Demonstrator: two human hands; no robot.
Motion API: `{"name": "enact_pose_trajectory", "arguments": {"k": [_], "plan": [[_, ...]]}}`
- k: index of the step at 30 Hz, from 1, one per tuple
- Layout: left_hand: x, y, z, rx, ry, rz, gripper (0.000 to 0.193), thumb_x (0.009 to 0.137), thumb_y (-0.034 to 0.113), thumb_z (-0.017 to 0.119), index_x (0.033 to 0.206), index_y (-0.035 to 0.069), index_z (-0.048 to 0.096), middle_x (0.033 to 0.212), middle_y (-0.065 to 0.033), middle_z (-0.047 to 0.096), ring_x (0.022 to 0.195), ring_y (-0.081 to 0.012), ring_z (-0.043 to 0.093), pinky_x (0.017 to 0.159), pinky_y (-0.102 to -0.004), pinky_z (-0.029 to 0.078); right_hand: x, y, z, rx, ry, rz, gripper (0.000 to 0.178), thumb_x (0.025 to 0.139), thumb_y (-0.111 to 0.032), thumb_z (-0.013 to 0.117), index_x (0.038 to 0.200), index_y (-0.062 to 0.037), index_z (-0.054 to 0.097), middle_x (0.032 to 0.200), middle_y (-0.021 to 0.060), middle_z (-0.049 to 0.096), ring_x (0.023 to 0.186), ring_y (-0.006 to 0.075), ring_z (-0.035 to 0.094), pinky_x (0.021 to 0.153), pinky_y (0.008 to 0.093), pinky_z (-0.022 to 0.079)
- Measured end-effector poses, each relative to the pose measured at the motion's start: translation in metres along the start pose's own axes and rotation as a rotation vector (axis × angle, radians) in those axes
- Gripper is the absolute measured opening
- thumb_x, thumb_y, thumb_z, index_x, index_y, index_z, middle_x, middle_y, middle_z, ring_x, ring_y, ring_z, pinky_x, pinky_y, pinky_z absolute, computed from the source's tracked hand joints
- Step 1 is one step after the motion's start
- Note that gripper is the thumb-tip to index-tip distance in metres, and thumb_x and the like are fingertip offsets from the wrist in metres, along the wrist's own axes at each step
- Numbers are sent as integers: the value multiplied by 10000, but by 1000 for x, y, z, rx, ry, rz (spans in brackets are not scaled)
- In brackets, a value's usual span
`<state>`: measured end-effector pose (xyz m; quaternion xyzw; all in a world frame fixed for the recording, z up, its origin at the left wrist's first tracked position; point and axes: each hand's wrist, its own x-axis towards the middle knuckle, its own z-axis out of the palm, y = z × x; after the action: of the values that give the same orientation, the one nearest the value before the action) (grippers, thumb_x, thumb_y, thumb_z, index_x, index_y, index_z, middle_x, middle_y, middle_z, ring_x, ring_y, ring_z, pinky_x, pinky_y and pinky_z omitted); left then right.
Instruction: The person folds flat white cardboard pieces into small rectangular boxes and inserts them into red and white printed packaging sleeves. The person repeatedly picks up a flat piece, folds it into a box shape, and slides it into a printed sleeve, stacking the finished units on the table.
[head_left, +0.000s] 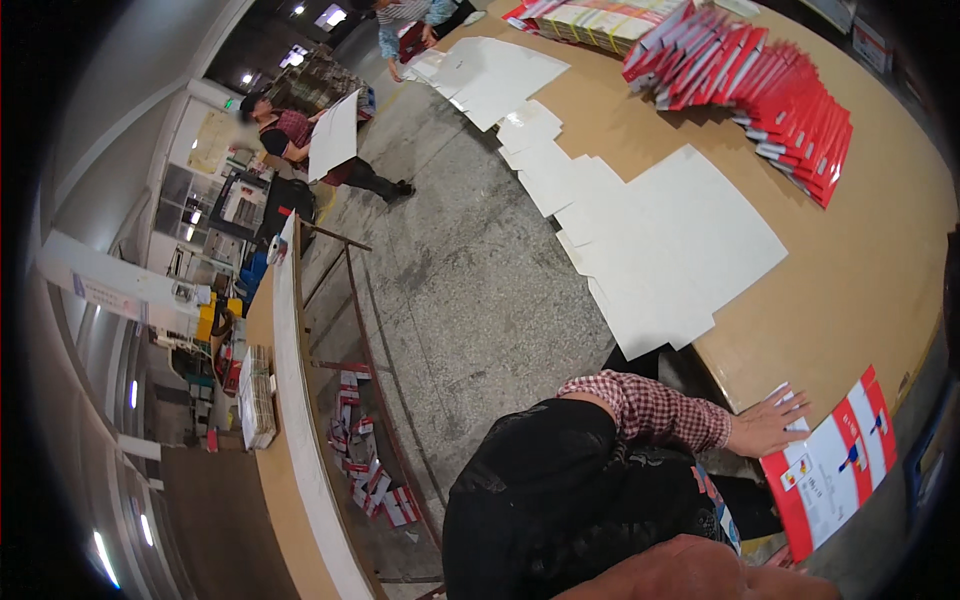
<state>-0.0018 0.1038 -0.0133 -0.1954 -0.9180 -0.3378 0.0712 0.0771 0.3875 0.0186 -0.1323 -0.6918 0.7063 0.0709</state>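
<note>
My left hand (772, 424), coming out of a red-and-white checked sleeve, lies with spread fingers at the upper left edge of a flat printed carton (825, 487). The carton is white with red bands and small blue pictures. At the bottom edge of the head view, my right hand (715, 572) is close and partly cut off. Its fingertips show at the carton's lower corner and appear closed on it; the rest of that grip is hidden. Large white flat card blanks (685, 245) lie overlapping on the brown tabletop (800, 320) beyond my left arm.
A fanned row of red-and-white folded cartons (760, 95) lies at the table's far side, beside a bundled stack (600, 22). A second long table (290, 420) bears another stack (257, 398); cartons lie below it (370, 460). One person (290, 135) carries a white sheet; another (410, 25) stands farther off.
</note>
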Motion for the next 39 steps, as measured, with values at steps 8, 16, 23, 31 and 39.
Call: {"name": "enact_pose_trajectory", "arguments": {"k": [8,16,23,31,39], "plan": [[19,51,13,-199,141,-147,672,851,118,579,1485,0,387,1576,-302,241,1485,-511,148,1178,-641,148,31,29,123,86,-32,18,629,971,-90,607,1512,16,304,1469,142,476,1321,234,477,1114,371,368],[-74,-48,-177,165,127,-295,761,797,374,776,1415,42,480,1453,-224,400,1366,-441,347,1107,-558,279,295,-44,66,-116,-702,76,764,876,-199,754,1511,-31,363,1343,124,599,1143,170,628,934,316,536],[-214,-39,-210,524,-110,-746,1003,658,508,841,1473,102,420,1408,-222,425,1301,-426,404,1032,-528,349,502,9,300,-492,-838,33,677,806,11,657,1461,-33,489,950,94,720,701,110,651,631,252,546],[-197,-77,-212,451,-142,-550,820,747,195,754,1484,88,408,1480,-227,392,1367,-462,378,1112,-510,401,519,66,570,-512,-549,-346,530,904,-85,643,1414,-12,520,1201,198,685,1014,244,678,878,343,532],[-180,-81,-282,333,100,-191,190,804,87,638,989,84,598,836,-52,594,767,-259,601,685,-399,493,300,-25,392,-507,-951,-487,553,924,-156,657,1452,-74,514,1383,129,541,1260,263,521,983,341,443]]}}
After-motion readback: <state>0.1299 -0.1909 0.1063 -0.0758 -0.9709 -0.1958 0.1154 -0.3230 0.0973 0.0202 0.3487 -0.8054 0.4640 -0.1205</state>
